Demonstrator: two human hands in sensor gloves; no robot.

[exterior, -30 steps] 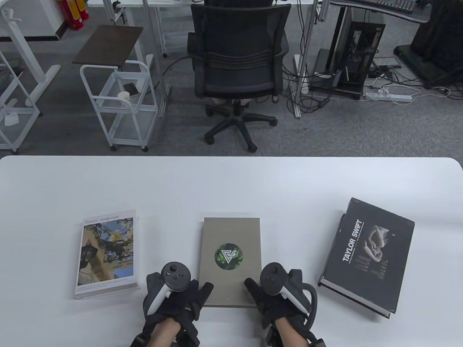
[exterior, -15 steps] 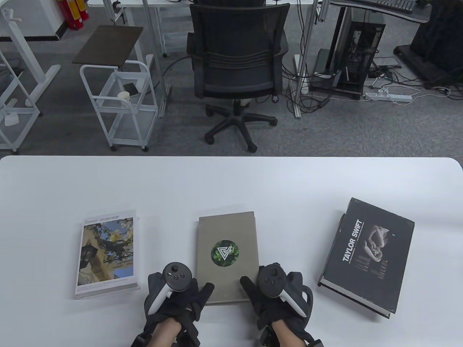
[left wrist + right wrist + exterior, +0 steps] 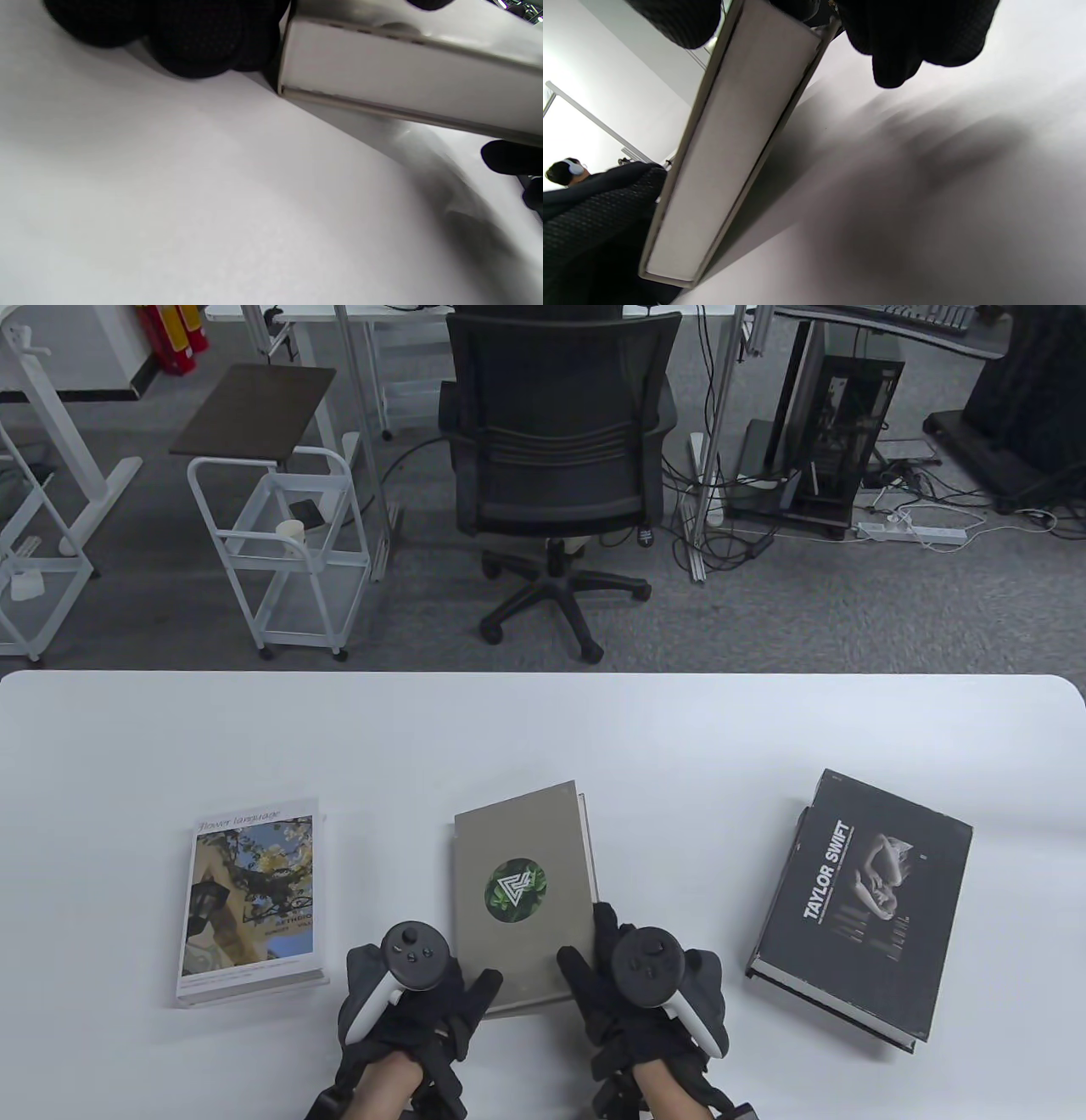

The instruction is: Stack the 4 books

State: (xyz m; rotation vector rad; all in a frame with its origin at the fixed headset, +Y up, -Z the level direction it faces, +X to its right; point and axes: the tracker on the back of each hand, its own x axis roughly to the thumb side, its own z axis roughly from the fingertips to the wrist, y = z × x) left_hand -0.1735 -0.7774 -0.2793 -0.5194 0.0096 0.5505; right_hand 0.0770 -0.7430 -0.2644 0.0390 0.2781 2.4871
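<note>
A grey book [image 3: 522,891] with a round green logo is held at its near corners by both hands and is raised off the white table [image 3: 543,729], turned slightly left. My left hand [image 3: 479,994] grips its near left corner, thumb on the cover. My right hand [image 3: 585,952] grips its near right corner, thumb on top and a finger along the right edge. The left wrist view shows its white page edge [image 3: 403,84] above the table and its shadow. The right wrist view shows that edge [image 3: 734,161] between my thumb and fingers [image 3: 903,42]. A flower-photo book [image 3: 250,899] lies at the left. A black Taylor Swift book [image 3: 861,903] lies at the right.
The table's far edge runs across the middle of the table view. Beyond it stand a black office chair [image 3: 556,432], a white trolley [image 3: 280,543] and cables on the floor. My left glove shows in the right wrist view [image 3: 594,212].
The grey book has come up off the table, shifted left and turned counter-clockwise. My right hand moved left and forward with it. My left hand has barely moved.
</note>
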